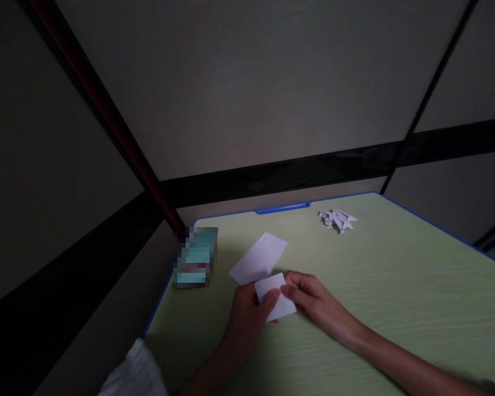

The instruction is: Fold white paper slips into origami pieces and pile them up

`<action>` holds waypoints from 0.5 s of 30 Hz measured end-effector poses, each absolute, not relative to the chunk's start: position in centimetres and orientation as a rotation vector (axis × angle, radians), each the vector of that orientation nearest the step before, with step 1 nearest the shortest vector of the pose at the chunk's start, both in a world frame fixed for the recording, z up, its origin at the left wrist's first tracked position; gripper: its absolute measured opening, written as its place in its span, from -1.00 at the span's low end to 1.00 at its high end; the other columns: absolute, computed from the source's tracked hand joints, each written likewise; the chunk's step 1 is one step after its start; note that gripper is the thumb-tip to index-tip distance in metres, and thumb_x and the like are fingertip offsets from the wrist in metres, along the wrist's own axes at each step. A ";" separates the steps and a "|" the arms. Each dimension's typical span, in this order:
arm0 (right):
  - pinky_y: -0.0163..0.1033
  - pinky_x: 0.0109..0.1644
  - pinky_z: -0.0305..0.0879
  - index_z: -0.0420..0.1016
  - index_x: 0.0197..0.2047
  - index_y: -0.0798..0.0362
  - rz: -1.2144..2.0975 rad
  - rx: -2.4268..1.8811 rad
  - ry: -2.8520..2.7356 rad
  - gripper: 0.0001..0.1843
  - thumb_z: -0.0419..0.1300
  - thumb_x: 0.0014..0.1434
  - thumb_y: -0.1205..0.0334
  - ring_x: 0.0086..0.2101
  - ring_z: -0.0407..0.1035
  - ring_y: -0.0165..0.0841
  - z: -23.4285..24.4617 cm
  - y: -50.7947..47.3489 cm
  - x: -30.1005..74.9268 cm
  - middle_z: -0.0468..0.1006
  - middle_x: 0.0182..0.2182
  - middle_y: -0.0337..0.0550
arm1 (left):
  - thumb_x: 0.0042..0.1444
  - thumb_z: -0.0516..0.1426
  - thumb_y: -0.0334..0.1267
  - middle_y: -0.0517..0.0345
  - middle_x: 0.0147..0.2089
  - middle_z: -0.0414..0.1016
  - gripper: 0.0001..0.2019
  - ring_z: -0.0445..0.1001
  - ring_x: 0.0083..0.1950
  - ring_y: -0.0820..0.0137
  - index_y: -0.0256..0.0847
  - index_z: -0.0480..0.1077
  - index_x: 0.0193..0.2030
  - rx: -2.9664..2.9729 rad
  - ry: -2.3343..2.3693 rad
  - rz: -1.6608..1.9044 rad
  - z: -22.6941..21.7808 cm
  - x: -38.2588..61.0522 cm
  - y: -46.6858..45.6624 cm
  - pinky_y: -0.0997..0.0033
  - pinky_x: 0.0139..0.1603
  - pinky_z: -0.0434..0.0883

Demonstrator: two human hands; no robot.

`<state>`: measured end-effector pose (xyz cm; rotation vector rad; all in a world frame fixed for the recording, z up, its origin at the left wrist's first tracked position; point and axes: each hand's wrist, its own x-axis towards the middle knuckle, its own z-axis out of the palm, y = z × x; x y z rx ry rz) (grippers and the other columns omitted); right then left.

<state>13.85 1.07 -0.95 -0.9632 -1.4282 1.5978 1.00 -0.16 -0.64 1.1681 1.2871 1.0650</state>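
A small white piece of paper is held between both hands above the table. My left hand grips its left side, with the thumb lying across the front face. On the right edge, my right hand pinches the paper between thumb and fingers. Some of the fingers behind the paper are hidden. Just beyond my hands, a larger white sheet of paper lies flat on the table, set at a slant.
The light green table has a blue edge and a blue handle at its far side. Folded white paper pieces lie piled at the back right. A pixelated, phone-like object rests at the left edge. Panelled doors stand behind.
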 end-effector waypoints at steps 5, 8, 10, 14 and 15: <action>-0.39 -0.61 -0.23 0.12 -0.61 0.10 1.665 -0.934 -1.370 -0.62 0.11 -0.10 -0.04 -0.66 -0.10 -0.57 -1.2 0.9 14.0 0.07 -0.71 -0.40 | -0.24 0.13 -0.23 0.24 -0.72 0.26 -0.80 0.18 -0.67 0.57 -0.37 0.31 -0.65 1.129 1.255 1.061 -0.6 1.0 -0.1 0.59 -0.70 0.16; -0.39 -0.60 -0.21 0.12 -0.60 0.10 1.666 -0.922 -1.387 -0.60 0.11 -0.10 -0.06 -0.65 -0.08 -0.57 -1.2 1.0 14.1 0.10 -0.69 -0.38 | -0.26 0.15 -0.21 0.24 -0.72 0.26 -0.78 0.18 -0.67 0.56 -0.37 0.31 -0.65 1.119 1.238 1.065 -0.5 1.0 -0.2 0.59 -0.70 0.16; -0.39 -0.60 -0.20 0.11 -0.62 0.09 1.654 -0.921 -1.428 -0.59 0.11 -0.10 -0.07 -0.66 -0.07 -0.57 -0.9 1.1 14.2 0.10 -0.70 -0.39 | -0.26 0.16 -0.19 0.23 -0.71 0.27 -0.77 0.19 -0.68 0.56 -0.37 0.33 -0.64 1.112 1.224 1.060 -0.4 0.9 -0.3 0.59 -0.70 0.16; -0.40 -0.57 -0.09 0.16 -0.62 0.10 1.650 -0.872 -1.537 -0.60 0.10 -0.09 -0.08 -0.65 0.02 -0.55 -0.2 1.1 14.2 0.15 -0.71 -0.36 | -0.26 0.18 -0.13 0.19 -0.69 0.31 -0.72 0.22 -0.67 0.54 -0.38 0.36 -0.60 1.121 1.175 1.059 -0.3 0.7 -0.4 0.58 -0.70 0.16; -0.40 -0.57 -0.07 0.19 -0.60 0.11 1.661 -0.863 -1.550 -0.60 0.09 -0.08 -0.08 -0.64 0.04 -0.54 -0.1 1.1 14.2 0.17 -0.69 -0.35 | -0.26 0.17 -0.11 0.18 -0.69 0.32 -0.71 0.23 -0.66 0.53 -0.37 0.37 -0.59 1.137 1.158 1.044 -0.3 0.7 -0.4 0.58 -0.70 0.17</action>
